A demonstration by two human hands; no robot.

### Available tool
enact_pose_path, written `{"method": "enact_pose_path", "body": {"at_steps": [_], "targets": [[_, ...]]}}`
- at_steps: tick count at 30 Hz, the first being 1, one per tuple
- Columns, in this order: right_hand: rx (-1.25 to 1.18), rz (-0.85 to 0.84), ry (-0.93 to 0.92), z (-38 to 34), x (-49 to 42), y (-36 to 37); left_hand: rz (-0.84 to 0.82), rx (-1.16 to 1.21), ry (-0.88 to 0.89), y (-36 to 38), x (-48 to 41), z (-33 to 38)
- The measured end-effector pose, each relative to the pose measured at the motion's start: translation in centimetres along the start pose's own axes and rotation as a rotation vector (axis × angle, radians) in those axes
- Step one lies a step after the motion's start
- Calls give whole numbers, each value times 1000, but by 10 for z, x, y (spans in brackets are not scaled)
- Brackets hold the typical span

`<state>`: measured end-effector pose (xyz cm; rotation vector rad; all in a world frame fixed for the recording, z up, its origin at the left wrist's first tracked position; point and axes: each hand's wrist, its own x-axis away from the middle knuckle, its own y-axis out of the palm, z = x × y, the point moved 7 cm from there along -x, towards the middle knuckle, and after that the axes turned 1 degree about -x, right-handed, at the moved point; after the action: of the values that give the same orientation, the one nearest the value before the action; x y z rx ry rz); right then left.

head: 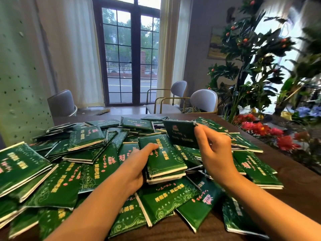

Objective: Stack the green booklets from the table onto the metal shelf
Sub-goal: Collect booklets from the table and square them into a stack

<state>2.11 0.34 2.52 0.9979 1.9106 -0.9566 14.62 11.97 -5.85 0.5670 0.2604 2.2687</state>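
Several green booklets with gold and pink print lie in a loose heap (86, 162) across the dark wooden table (295, 180). My left hand (139, 164) grips a small stack of booklets (165, 160) from its left side, thumb on the top cover. My right hand (215, 150) pinches one booklet (180, 134) by its right edge and holds it tilted above the heap, just over the stack. The metal shelf is not in view.
Grey chairs (205, 101) stand behind the table's far edge, one more at the far left (61, 103). A leafy plant (251, 58) and red flowers (271, 134) crowd the table's right side. A pale green panel (19, 75) rises at the left. A tall window is ahead.
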Motion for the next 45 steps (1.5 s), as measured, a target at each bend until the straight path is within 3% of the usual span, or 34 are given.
{"method": "enact_pose_path", "body": {"at_steps": [9, 15, 19, 23, 27, 30, 32, 35, 45], "targets": [[84, -390, -298, -37, 23, 41, -58, 82, 104, 3, -8, 2], [72, -578, -265, -36, 29, 53, -172, 69, 56, 12, -5, 0], [-42, -659, -144, -32, 30, 50, -129, 65, 82, 11, -4, 1], [-44, -507, -17, -17, 25, 24, -117, 32, 94, 11, 0, 0], [265, -386, 155, 13, 24, -12, -128, -5, 79, 17, 6, -4], [618, -526, 353, 51, 33, -35, -165, -13, 85, 22, 9, -4], [692, -656, 519, 75, 46, -46, -190, -15, 87, 24, 11, -3], [696, -748, 666, 90, 64, -52, -199, -7, 80, 25, 11, -3], [508, -573, 757, 83, 58, -54, -121, 102, 136, 22, 14, 3]]}}
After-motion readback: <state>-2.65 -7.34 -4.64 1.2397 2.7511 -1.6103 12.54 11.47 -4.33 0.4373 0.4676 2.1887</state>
